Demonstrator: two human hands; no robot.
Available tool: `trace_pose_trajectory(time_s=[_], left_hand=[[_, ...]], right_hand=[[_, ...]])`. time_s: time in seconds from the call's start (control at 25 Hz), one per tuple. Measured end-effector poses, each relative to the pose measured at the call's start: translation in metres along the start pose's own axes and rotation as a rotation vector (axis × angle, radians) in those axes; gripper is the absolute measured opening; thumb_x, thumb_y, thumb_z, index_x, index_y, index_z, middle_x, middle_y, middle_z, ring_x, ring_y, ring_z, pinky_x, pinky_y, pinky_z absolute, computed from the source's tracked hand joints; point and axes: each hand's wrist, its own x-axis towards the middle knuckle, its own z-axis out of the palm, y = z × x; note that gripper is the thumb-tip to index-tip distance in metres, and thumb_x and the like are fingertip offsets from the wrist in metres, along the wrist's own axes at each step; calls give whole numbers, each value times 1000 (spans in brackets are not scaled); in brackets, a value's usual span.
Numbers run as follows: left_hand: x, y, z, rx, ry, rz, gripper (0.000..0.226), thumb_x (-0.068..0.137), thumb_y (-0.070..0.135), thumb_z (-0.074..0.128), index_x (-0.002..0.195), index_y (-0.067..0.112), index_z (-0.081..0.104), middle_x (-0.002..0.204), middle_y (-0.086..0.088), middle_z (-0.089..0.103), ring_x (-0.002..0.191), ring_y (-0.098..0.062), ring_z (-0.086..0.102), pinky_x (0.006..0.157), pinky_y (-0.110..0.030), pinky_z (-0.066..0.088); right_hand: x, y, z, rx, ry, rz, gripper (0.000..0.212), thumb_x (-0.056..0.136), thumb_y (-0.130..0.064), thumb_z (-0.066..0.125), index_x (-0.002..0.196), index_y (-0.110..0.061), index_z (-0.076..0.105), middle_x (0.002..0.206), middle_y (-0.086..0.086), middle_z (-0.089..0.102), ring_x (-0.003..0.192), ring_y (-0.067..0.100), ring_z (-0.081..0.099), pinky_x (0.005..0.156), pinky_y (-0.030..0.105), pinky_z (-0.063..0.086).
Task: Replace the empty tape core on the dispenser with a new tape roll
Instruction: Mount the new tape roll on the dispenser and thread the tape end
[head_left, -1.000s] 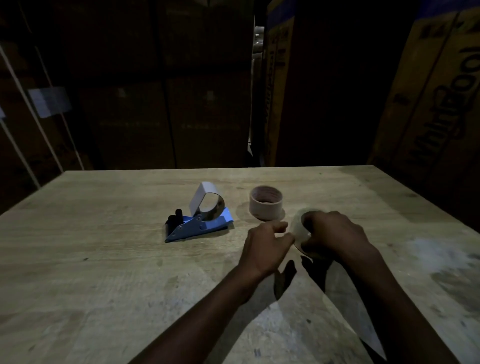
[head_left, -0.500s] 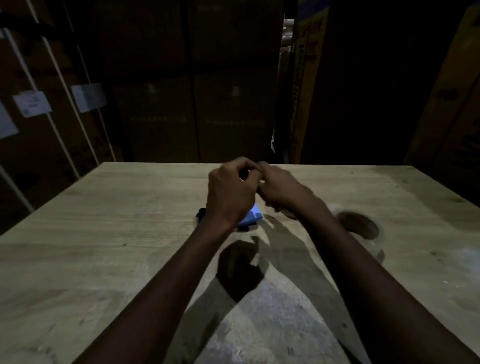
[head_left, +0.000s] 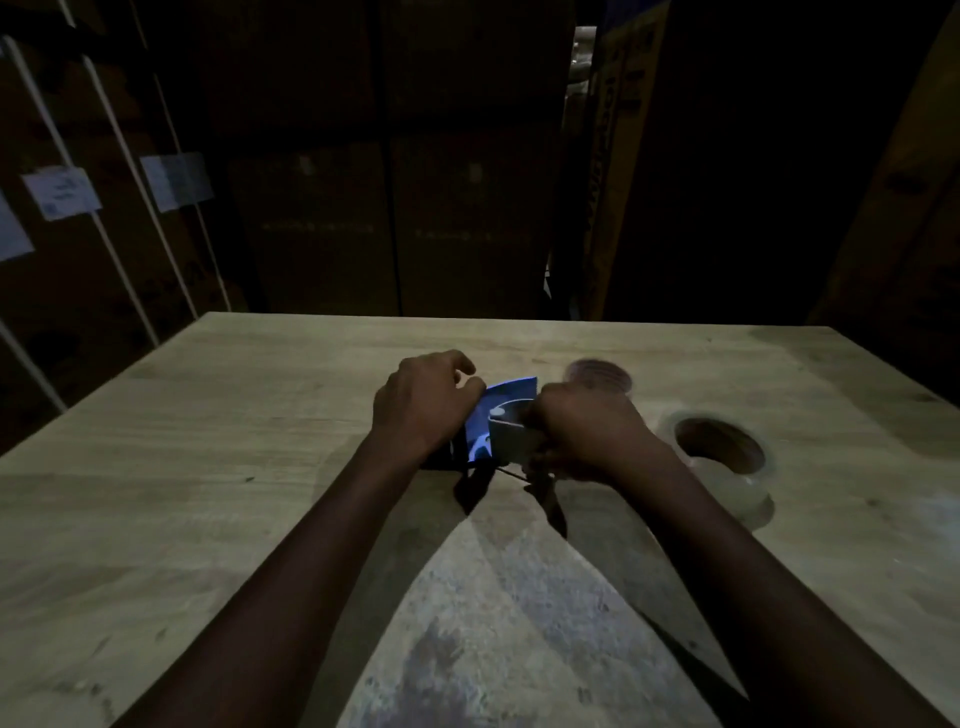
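Blue dispenser (head_left: 500, 415) is held just above the wooden counter (head_left: 208, 467) near its centre, left hand (head_left: 423, 400) clamped on its left end. Right hand (head_left: 582, 434) is closed on the pale empty core (head_left: 511, 441) seated on the dispenser. New tape roll (head_left: 727, 467) lies flat on the counter just right of the right hand; a brown roll (head_left: 597, 375), blurred, sits beyond the hands.

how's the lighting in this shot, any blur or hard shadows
Head view: dim overall, with stacked cardboard boxes almost lost in darkness behind; light falls on the pale wooden table; both forearms throw hard, dark shadows toward the camera; the brown tape core behind the right hand is smeared with blur; the blue tape dispenser by the left hand glows brightly.
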Motion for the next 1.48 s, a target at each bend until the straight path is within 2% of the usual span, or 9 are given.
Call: trace_pose_trajectory(time_s=[0.24, 0.36, 0.48, 0.6, 0.68, 0.88, 1.2, 1.32, 1.48], left_hand=[[-13, 31, 23, 157, 76, 205, 38, 83, 35, 53, 119, 24, 62, 120, -4, 65, 109, -28, 57, 89, -41, 41], [-26, 66, 36, -56, 125, 426, 43, 76, 33, 48, 115, 19, 61, 113, -8, 61, 98, -27, 57, 80, -40, 48], [-53, 100, 68, -449, -135, 356, 54, 72, 25, 59, 125, 19, 51, 119, -4, 56, 104, -20, 56, 86, -37, 50], [-65, 113, 95, -451, -455, 222, 86, 72, 17, 65, 148, 26, 24, 148, -8, 41, 129, -26, 47, 102, -39, 45], [-58, 114, 103, -419, -508, 178, 92, 71, 17, 64, 151, 24, 19, 151, -12, 41, 132, -29, 47, 104, -42, 45], [-56, 119, 107, -453, -441, 167, 88, 61, 27, 61, 145, 22, 36, 136, -14, 58, 116, -29, 62, 95, -44, 52], [-43, 121, 85, -522, -193, 175, 65, 72, 15, 70, 133, 23, 47, 107, 1, 60, 95, -22, 65, 85, -38, 56], [-24, 111, 54, -553, -31, 134, 58, 72, 18, 72, 126, 24, 51, 99, -1, 66, 90, -20, 67, 79, -41, 59], [-3, 68, 9, -463, 149, 106, 45, 74, 14, 71, 117, 20, 60, 85, 7, 67, 79, -8, 67, 72, -21, 55]], right_hand=[[-22, 12, -2, 251, 134, 125, 25, 81, -43, 62, 95, -22, 65, 90, 1, 67, 78, 19, 61, 63, 30, 46], [-44, 44, -23, 352, 314, 346, 14, 82, -34, 64, 93, -25, 65, 88, -4, 65, 77, 15, 61, 65, 30, 48], [-72, 87, -32, 255, 154, 506, 16, 77, -36, 68, 90, -26, 66, 90, 0, 69, 77, 19, 63, 70, 39, 55], [-86, 103, -25, 196, -73, 517, 29, 74, -36, 71, 101, -27, 66, 98, 3, 67, 81, 21, 61, 69, 35, 53], [-85, 102, -18, 193, -146, 484, 39, 73, -33, 71, 111, -30, 63, 106, 1, 67, 85, 20, 61, 72, 33, 52], [-78, 97, -10, 171, -322, 412, 56, 68, -44, 74, 118, -27, 55, 116, 3, 63, 98, 24, 61, 84, 42, 54], [-87, 89, -32, -48, -119, 345, 56, 82, -35, 65, 133, -39, 42, 116, 8, 59, 97, 25, 59, 67, 32, 43], [-73, 80, -52, 120, 16, 279, 65, 82, -21, 66, 138, -36, 38, 126, 6, 58, 102, 21, 59, 78, 34, 53], [-37, 53, -64, 334, 79, 97, 69, 79, -8, 67, 139, -24, 40, 138, 8, 52, 114, 22, 56, 86, 31, 54]])
